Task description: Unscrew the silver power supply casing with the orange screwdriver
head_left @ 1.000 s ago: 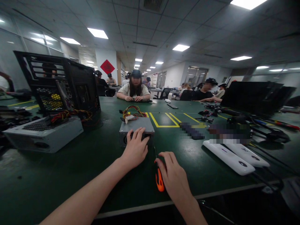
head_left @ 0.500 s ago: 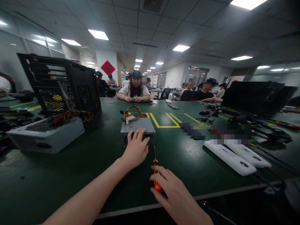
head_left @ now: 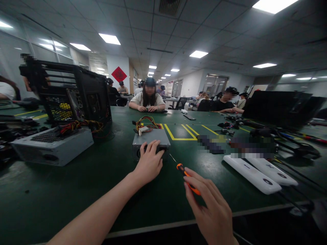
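Observation:
A grey power supply unit [head_left: 150,135] sits on the green table in front of me, a bundle of coloured cables with a white connector [head_left: 143,130] on its far side. My left hand [head_left: 150,163] holds it at the near end, fingers over the top edge and part of the front face covered. To the right, my right hand [head_left: 208,194] grips a screwdriver [head_left: 181,167] by its orange and black handle, between thumb and fingers. The thin shaft points up and left. Its tip is close to the unit's near right corner; whether they touch I cannot tell.
On the left are a second power supply [head_left: 55,149] and an open black computer case [head_left: 76,92]. White devices [head_left: 251,173] with cables lie right, below a dark blurred object [head_left: 211,144] and monitors [head_left: 278,109]. A person [head_left: 148,97] sits across the table [head_left: 102,190].
My right hand has moved right, and the screwdriver has swung from nearly upright in view to slanting up-left. My left hand stays on the power supply unit. The view has shifted slightly.

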Available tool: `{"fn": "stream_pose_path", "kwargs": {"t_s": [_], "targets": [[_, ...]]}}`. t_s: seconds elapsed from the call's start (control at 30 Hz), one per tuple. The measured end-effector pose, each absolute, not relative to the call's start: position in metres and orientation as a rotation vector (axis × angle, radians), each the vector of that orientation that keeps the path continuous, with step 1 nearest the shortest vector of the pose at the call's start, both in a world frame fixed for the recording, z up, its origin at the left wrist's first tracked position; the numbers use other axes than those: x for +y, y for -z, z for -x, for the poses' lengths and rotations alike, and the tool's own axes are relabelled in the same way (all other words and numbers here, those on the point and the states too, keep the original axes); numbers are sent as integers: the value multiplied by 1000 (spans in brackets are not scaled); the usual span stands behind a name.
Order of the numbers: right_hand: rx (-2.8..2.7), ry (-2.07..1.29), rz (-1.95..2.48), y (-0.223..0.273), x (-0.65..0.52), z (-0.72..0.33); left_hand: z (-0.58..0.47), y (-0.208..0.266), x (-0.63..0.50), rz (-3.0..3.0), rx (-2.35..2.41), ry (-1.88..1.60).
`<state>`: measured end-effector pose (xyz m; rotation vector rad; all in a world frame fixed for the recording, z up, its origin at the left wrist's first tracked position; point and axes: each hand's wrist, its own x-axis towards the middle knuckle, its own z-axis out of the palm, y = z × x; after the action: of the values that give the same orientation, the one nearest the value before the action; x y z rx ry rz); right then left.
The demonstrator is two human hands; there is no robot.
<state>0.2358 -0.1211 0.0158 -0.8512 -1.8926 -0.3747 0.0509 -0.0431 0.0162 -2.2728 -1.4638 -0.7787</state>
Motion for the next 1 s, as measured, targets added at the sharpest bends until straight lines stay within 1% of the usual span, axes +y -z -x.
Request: {"fn": "stream_pose_path", "kwargs": {"t_s": [0.47,1.0], "targets": [[-1853,389,825,-4,-104,-232,-52,-18,-44,2282,-1462,792],[-1794,447,872,-7,-102,-236,-51,-17,-45,2276,-1462,796]]}}
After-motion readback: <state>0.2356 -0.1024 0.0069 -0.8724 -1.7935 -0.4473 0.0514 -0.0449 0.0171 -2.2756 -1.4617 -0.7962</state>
